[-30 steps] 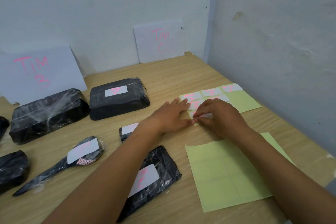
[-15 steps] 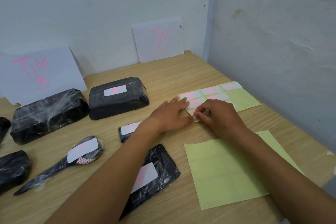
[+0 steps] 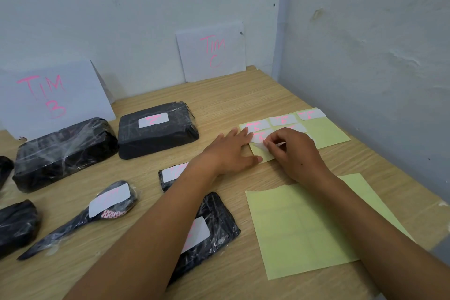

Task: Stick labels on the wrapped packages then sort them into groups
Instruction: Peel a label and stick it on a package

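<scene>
white labels point(image 3: 283, 119) with pink writing sit in rows on a yellow backing sheet point(image 3: 328, 130) at the far right of the surface; the peeling label point(image 3: 260, 146) at its near left corner curls up off the sheet. four black film-wrapped packages carry a white label: a block point(image 3: 158, 134) far centre, a small flat pack point(image 3: 168, 175), a brush-shaped one point(image 3: 80, 219) and a flat pack point(image 3: 219, 226) nearest. a bigger block point(image 3: 65, 151) and a lump point(image 3: 17, 224) on the left show no label.

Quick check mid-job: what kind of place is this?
Probably a makeshift sorting desk in a room corner: wooden table against bare walls, TIM B sign and TIM C sign propped up, wrapped packages.
</scene>
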